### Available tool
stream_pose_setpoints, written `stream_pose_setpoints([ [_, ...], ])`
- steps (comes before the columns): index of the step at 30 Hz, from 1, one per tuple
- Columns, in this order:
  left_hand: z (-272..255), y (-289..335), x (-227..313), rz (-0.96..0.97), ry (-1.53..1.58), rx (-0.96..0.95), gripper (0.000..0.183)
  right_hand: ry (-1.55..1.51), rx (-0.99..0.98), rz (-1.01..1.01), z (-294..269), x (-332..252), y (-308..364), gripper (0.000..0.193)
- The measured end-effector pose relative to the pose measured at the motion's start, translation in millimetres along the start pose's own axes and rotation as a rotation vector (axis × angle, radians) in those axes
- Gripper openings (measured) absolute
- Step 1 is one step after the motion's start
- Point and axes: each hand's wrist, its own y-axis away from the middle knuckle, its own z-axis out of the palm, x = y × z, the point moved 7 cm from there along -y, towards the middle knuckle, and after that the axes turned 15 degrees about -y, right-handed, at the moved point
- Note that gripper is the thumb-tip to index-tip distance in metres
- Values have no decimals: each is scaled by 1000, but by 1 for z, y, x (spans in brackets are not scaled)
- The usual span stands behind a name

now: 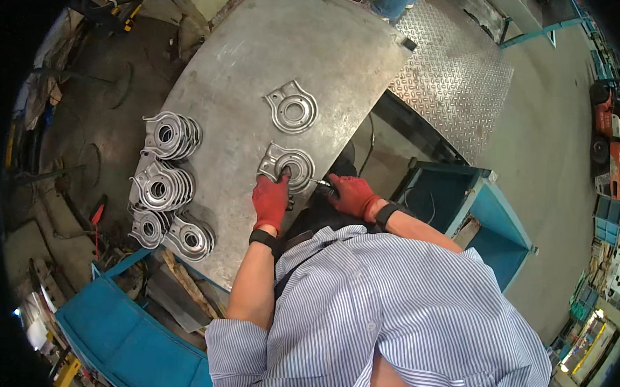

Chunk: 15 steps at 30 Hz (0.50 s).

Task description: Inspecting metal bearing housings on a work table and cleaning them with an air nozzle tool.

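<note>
My left hand (270, 201), in a red glove, presses on the near edge of a round stamped metal part (288, 166) lying on the steel worktable (261, 58). At the right side of that part, my right hand (352, 194), also red-gloved, grips a thin metal tool (319, 183) whose tip touches it. A second identical metal part (293, 109) lies flat a little farther away on the table.
Stacks of the same metal parts (163, 186) stand along the table's left edge. A blue metal bin (463, 208) sits to my right and another blue bin (127, 338) at lower left. Diamond-plate flooring (449, 75) lies beyond the table, where another person's legs (397, 0) stand.
</note>
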Motion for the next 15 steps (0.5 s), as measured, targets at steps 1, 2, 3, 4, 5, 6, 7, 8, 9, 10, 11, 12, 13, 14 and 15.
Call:
stream_pose_setpoints([
  [1,1,0,0,1,-2,3,58,15,-9,18,1,1,1,42],
  [2,2,0,1,1,-3,6,58,4,-5,9,2,3,3,42],
  [3,4,0,1,1,-4,9,58,-6,-2,1,4,5,5,41],
  [4,2,0,2,-7,-11,13,57,-15,3,-11,5,5,5,41],
  [5,1,0,3,-16,-18,16,56,-28,16,-10,5,7,7,41],
  [6,-1,1,4,-25,-24,20,56,-41,30,-10,7,7,8,40],
  [7,-1,2,5,-21,-26,17,56,-54,43,-12,5,5,8,39],
  [8,-2,2,6,-17,-28,13,56,-46,39,-1,4,3,7,39],
  [9,-2,2,6,-13,-30,10,56,-38,35,10,4,2,4,38],
  [10,-2,2,6,2,-17,19,56,-32,34,24,3,0,4,37],
  [11,-2,2,5,16,-5,28,56,-52,39,12,5,2,5,37],
  [12,-1,2,5,31,7,36,56,-72,44,0,9,6,6,37],
  [13,-2,2,6,23,10,30,55,-92,48,-13,10,5,5,36],
  [14,-4,3,8,16,13,24,55,-86,25,13,11,7,4,40],
  [15,-5,4,9,9,16,18,55,-80,1,39,13,10,3,44],
])
